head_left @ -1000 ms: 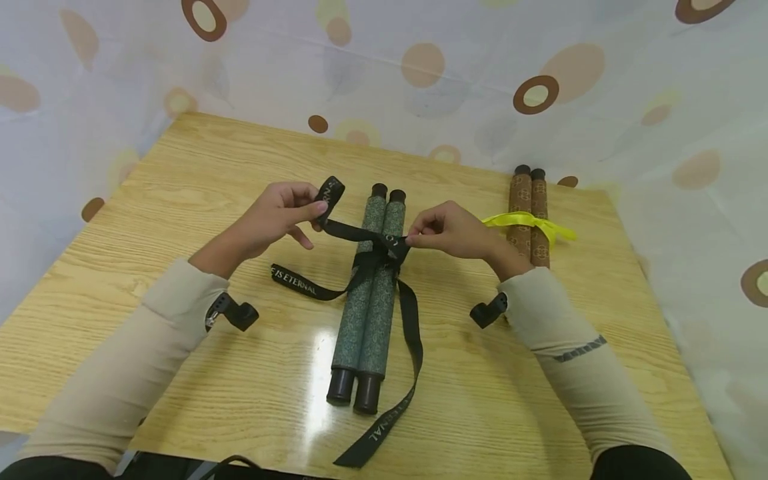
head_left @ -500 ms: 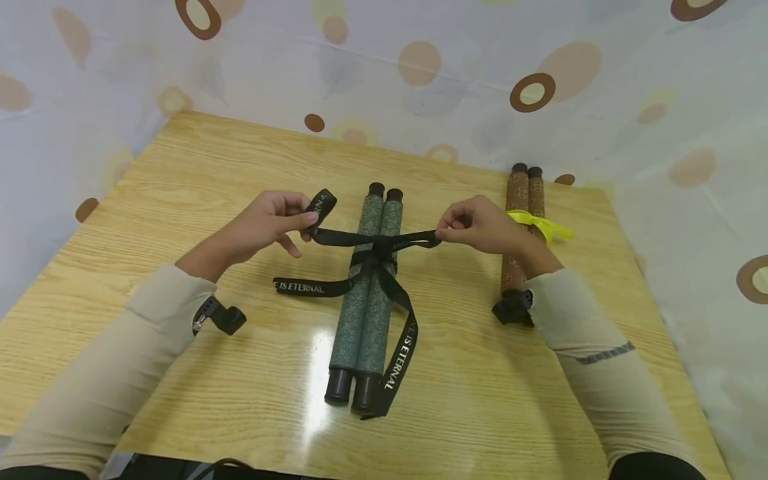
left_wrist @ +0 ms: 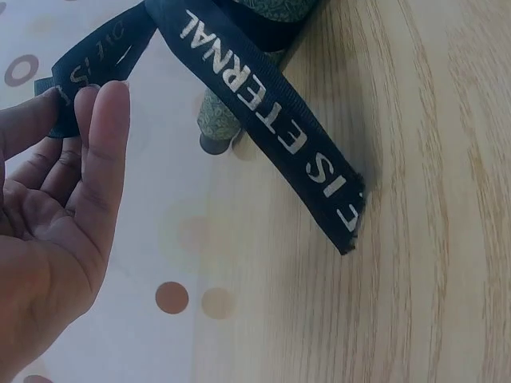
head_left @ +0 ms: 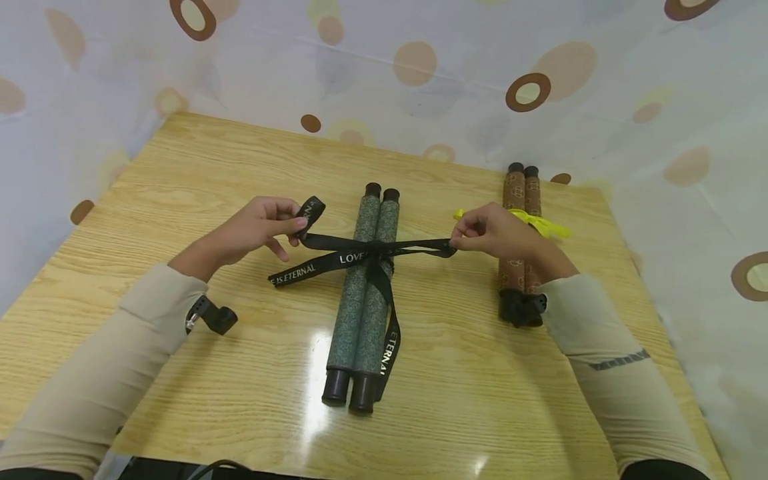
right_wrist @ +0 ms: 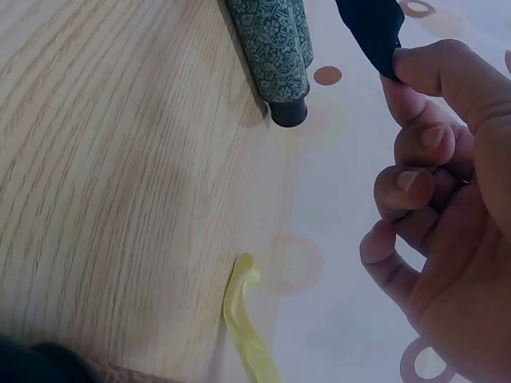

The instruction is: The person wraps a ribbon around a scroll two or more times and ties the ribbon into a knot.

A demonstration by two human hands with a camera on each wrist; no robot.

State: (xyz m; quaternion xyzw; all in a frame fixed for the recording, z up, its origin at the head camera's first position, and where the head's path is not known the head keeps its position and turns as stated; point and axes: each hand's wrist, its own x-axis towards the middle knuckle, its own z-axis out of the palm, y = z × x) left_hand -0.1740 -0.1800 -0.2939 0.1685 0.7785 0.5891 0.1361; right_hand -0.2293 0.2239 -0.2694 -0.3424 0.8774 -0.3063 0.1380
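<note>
Two green patterned scrolls (head_left: 372,327) with dark end caps lie side by side on the table, tied around the middle with a black ribbon (head_left: 327,263) that bears pale lettering. My left hand (head_left: 258,223) pinches a folded loop of it between thumb and fingers, left of the knot. On the opposite side my right hand (head_left: 495,232) pinches the end of the other loop. Both loops stretch out level from the knot. One loose tail points left, large in the left wrist view, and the other hangs down along the right scroll. In the right wrist view the ribbon (right_wrist: 371,28) narrows into my fingertips.
Brown patterned scrolls (head_left: 513,193) tied with a yellow ribbon (head_left: 546,225) lie at the right, partly behind my right hand and wrist. A spotted cloth (head_left: 360,40) rises behind the wooden table (head_left: 444,373). A dark cable (head_left: 222,465) shows at the front edge.
My right hand has moved right from the knot, drawing its loop out. My left hand has shifted slightly left and down, still holding its loop. The lower tail has pulled up closer to the scrolls.
</note>
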